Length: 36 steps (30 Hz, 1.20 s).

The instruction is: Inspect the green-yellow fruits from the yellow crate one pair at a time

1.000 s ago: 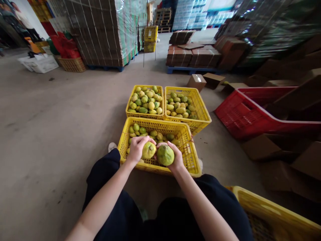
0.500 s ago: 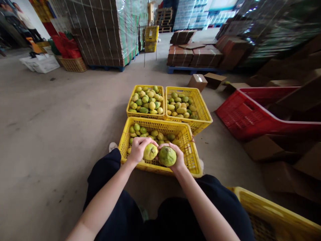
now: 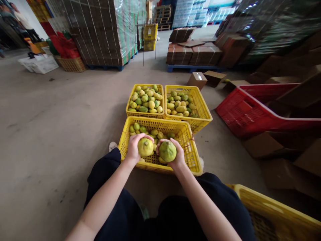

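My left hand is wrapped around a yellow papaya, its stem end facing me. In my right hand is a greener papaya with ridges around its stem. Both hands hover side by side over the near yellow crate, and the two fruits are apart. Several green and yellow papayas lie in that crate, partly hidden behind my hands.
Beyond it stand a fuller yellow crate and another yellow crate, both with papayas inside. A red crate and cardboard boxes are to the right. Another yellow crate is at lower right. People stand far left.
My left hand has turned the yellow papaya so its stem points more upward, and shifted slightly left, widening the gap between the fruits. My right hand has raised the greener papaya slightly.
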Each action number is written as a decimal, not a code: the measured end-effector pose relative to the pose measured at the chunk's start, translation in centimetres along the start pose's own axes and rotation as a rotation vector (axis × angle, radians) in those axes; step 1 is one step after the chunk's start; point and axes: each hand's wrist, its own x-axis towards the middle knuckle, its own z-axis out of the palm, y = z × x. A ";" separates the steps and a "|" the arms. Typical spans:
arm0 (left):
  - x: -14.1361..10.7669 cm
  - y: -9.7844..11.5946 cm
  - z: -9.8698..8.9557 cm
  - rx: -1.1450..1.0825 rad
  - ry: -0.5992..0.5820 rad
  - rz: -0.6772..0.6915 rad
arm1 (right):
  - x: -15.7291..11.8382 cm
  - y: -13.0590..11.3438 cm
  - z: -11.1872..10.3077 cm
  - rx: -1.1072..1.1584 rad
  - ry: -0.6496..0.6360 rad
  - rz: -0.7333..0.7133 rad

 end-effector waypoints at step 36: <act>2.3 -1.2 -1.0 -0.663 0.254 -0.735 | 0.9 -0.7 -1.4 0.261 0.543 0.151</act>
